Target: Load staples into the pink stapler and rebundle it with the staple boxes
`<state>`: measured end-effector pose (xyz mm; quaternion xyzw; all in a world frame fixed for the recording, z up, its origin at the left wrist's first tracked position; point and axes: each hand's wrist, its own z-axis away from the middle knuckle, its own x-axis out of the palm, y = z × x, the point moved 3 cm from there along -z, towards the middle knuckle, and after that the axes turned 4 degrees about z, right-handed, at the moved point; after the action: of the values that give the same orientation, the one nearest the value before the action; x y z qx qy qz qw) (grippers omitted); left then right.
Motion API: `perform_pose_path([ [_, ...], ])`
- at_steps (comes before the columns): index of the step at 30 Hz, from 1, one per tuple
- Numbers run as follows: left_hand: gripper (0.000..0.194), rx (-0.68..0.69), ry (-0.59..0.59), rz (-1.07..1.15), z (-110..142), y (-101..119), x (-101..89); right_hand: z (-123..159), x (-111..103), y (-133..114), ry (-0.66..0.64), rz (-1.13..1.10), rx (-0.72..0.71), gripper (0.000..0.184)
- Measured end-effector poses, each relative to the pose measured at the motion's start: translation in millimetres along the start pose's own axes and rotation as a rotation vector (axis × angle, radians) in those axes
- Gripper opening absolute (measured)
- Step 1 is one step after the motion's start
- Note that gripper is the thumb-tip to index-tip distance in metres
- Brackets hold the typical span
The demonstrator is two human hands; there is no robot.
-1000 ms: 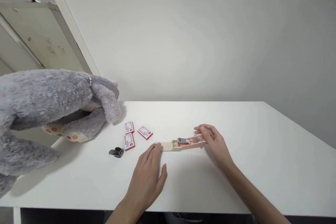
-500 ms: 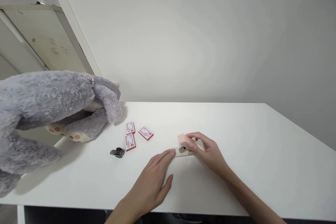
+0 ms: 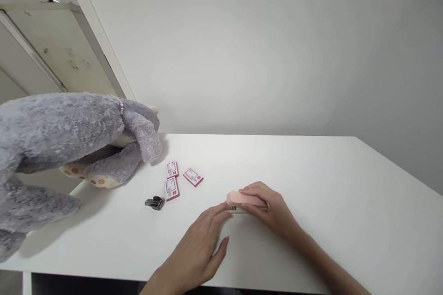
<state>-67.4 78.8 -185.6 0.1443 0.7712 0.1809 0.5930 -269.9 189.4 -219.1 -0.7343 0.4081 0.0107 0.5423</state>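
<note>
A: Where is the stapler (image 3: 238,197)?

B: On the tabletop (image 3: 311,179), in front of the person and between the two hands, with its front end pointing left. The pink cover lies over the cream base, and a bit of metal shows between them near that front end.

A: And the right hand (image 3: 273,205)?

B: Its grip is closed around the pink cover, the thumb along the near side and the fingers over the top and far side.

A: Does the left hand (image 3: 199,244) hold it too?

B: Its grip is loose and spread, the thumb well apart from the fingers. The fingertips reach the stapler's front end; how firmly they press, nobody could tell from here.

A: What lies to the left?

B: Three small red-and-white boxes (image 3: 171,188), two close together and one just to their right. A black clip-like tool (image 3: 154,203) sits beside the nearest box. Farther left, a grey plush toy (image 3: 69,124) leans over the tabletop's edge.
</note>
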Motion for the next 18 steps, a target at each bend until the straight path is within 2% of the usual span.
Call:
perform_pose_path([
  [3,0.057,-0.009,-0.019,0.013,0.5,0.1,-0.8,0.8,2.7,0.0,-0.002,0.033,-0.065,0.021],
  [7,0.053,-0.003,0.015,-0.009,2.1,0.4,-1.8,2.0,3.0,-1.6,-0.047,0.096,-0.021,0.023],
  [10,0.047,-0.01,0.123,-0.076,3.5,-5.1,-3.5,4.0,4.2,-0.2,-0.102,0.136,0.014,0.032],
  [13,0.04,-0.043,0.241,-0.194,4.7,-20.4,-8.5,5.6,5.1,4.8,-0.093,0.165,0.069,0.04],
  [16,0.037,-0.143,0.371,-0.351,6.3,-44.5,-20.4,5.7,4.4,9.9,-0.031,0.191,0.153,0.042],
  [18,0.044,-0.256,0.456,-0.457,8.2,-62.0,-31.0,5.0,3.4,11.4,0.015,0.194,0.193,0.043],
])
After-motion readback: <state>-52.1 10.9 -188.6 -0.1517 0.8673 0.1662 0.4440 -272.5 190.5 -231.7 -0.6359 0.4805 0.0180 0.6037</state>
